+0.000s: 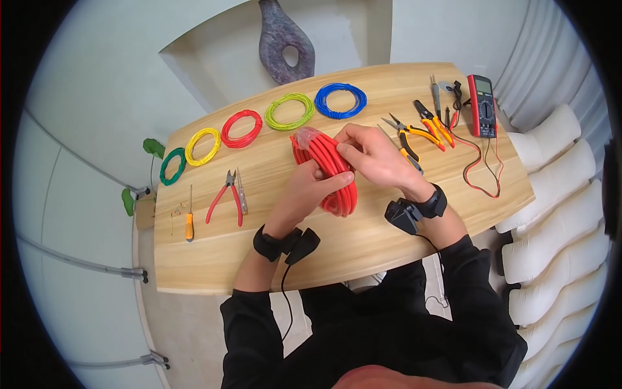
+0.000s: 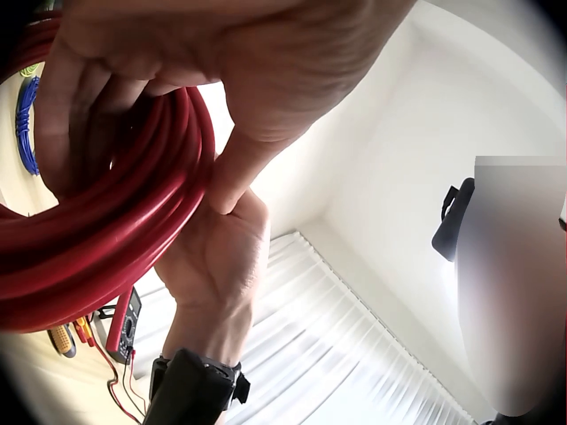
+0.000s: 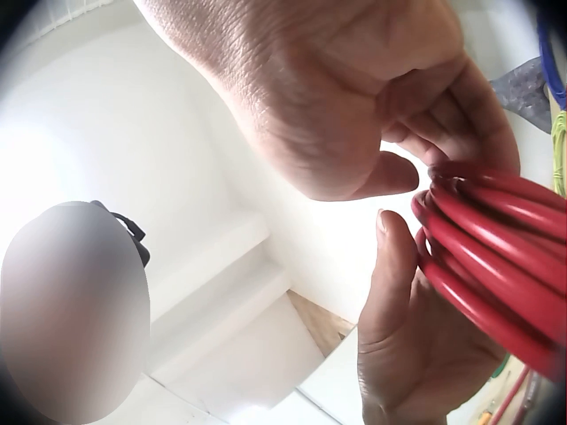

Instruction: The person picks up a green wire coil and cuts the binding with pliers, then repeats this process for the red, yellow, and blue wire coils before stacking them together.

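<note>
A thick coil of red cable (image 1: 329,155) is held up above the middle of the table, with clear plastic wrap at its upper end. My left hand (image 1: 301,194) grips it from the left side, fingers through the loops and thumb across the strands; the left wrist view shows the fingers curled round the coil (image 2: 115,221). My right hand (image 1: 376,155) is at the coil's upper right, its bent fingers touching the strands. In the right wrist view the fingers of the right hand (image 3: 354,97) meet the coil (image 3: 496,248) at its end, thumb apart from it.
Green (image 1: 173,166), yellow (image 1: 203,146), red (image 1: 241,129), lime (image 1: 289,111) and blue (image 1: 341,101) wire coils line the far side. A screwdriver (image 1: 190,223) and red-handled cutters (image 1: 225,200) lie left; pliers (image 1: 414,131), strippers (image 1: 435,123) and a multimeter (image 1: 483,107) lie right.
</note>
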A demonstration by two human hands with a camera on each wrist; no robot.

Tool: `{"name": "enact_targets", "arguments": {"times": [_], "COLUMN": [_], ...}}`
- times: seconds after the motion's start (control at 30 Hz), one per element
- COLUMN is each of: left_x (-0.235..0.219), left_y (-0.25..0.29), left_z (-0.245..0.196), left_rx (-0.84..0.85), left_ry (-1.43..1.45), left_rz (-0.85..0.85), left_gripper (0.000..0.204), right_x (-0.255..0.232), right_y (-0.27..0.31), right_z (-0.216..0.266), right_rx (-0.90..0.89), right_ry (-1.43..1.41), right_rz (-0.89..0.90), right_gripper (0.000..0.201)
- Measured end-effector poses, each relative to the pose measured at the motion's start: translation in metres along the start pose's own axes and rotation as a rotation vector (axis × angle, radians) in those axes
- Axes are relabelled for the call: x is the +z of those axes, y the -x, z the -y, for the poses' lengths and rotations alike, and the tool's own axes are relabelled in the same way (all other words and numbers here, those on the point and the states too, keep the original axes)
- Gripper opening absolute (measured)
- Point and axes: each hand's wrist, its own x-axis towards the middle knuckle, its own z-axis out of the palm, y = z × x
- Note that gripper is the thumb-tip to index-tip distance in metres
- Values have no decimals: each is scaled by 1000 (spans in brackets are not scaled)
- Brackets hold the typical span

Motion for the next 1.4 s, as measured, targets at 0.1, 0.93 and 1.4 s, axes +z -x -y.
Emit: {"name": "enact_targets", "arguments": {"times": [0.1,0.93,1.4], "left_x": [3,-19,-46], "left_y": [0,2,-13], "left_z": [-1,-15,6], "left_rx": [49,-75,34], "left_ry": [39,-77,231], "left_rz": [-35,14,-148], "left_gripper": [22,29,27], "right_x": [-3,10,28], "right_y": [2,-5,-2], "right_z": [5,-15,-19], "right_rx": [2,-146,-139], "right_ry": [8,19,31], "right_rz": [29,207,336], "right_gripper": [18,29,32]}}
